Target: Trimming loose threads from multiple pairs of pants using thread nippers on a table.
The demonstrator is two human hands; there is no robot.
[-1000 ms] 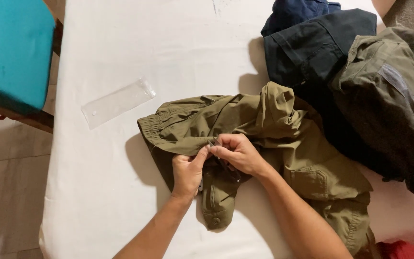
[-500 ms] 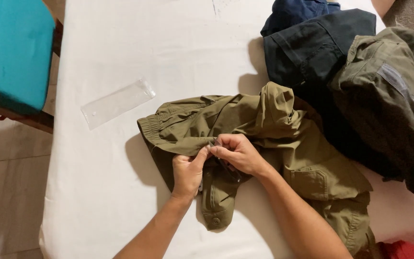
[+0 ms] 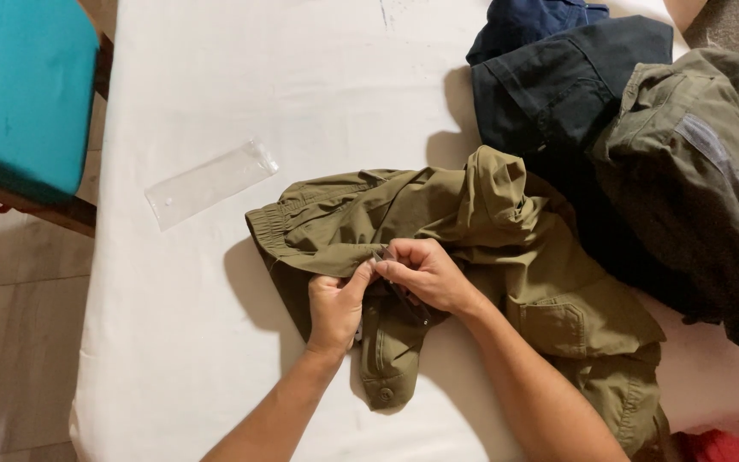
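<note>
Left hand [image 3: 335, 306]: pinching olive trousers [image 3: 472, 257] at the fly
Right hand [image 3: 425, 274]: pinching same spot, fingertips meeting left
Trousers: crumpled on white table [image 3: 215, 85], under both hands

Free room and obstacles. The white cloth-covered worktop [image 3: 215, 359] lies bare along its far left part and along its near left corner, giving open passage there. A flat clear plastic sleeve [image 3: 209, 182] lies on it left of centre, low and no barrier. The crumpled olive-green cotton garment [image 3: 489, 248] fills the centre, with both hands [image 3: 387, 287] pressed into its near-left folds. To the right, a heap of dark navy trousers [image 3: 558, 85] and a grey-green jacket [image 3: 694, 188] touches the olive garment and closes off that side. A teal cushioned chair [image 3: 19, 94] stands just beside the worktop's left edge.
</note>
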